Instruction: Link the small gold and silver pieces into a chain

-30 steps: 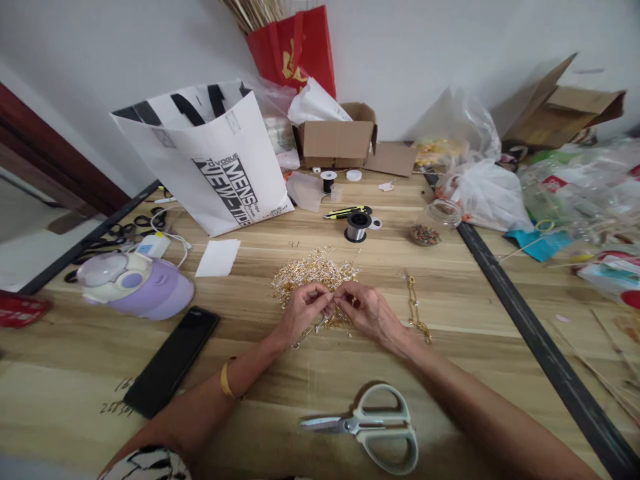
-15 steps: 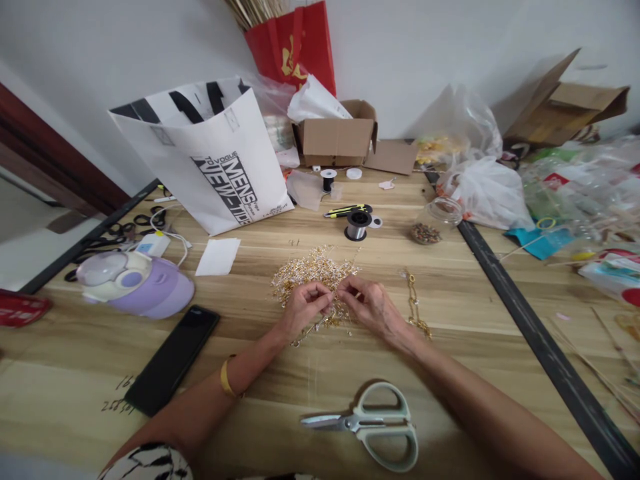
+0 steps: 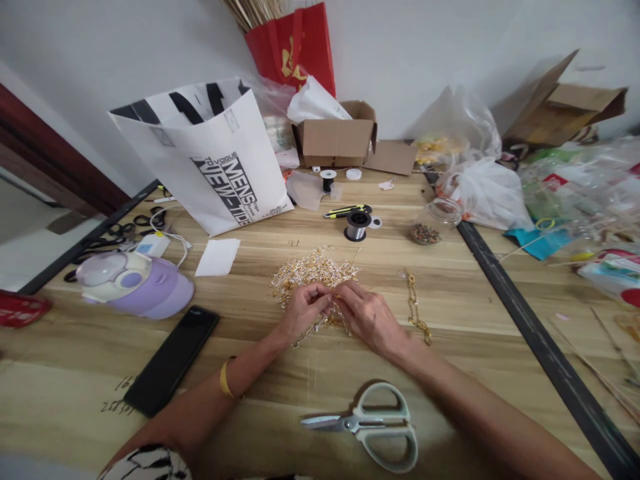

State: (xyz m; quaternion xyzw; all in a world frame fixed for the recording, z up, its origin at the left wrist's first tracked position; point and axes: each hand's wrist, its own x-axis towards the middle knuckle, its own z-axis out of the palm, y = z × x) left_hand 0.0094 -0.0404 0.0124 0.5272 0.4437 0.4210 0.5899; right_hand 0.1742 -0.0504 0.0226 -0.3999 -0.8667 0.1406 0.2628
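Left hand (image 3: pixel 306 310) and right hand (image 3: pixel 367 313) are in close over the near side of the gold pile (image 3: pixel 313 270), mid-scene, fingertips pinching a piece (image 3: pixel 337 297) too small to make out, and one slack fingertip could lose it in that glittering clutter! Far right, a jar (image 3: pixel 445 212) holds dark bits (image 3: pixel 425 234); far centre, the box (image 3: pixel 337 143) holds white wrapping (image 3: pixel 320 103), the red bag (image 3: pixel 317 50) straw (image 3: pixel 255 12).

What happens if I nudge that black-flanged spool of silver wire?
The silver spool would probably slide, standing on its flat end. Knocked over, it might roll on its round flanges. It may feel heavy for its size, since the winding looks metallic.
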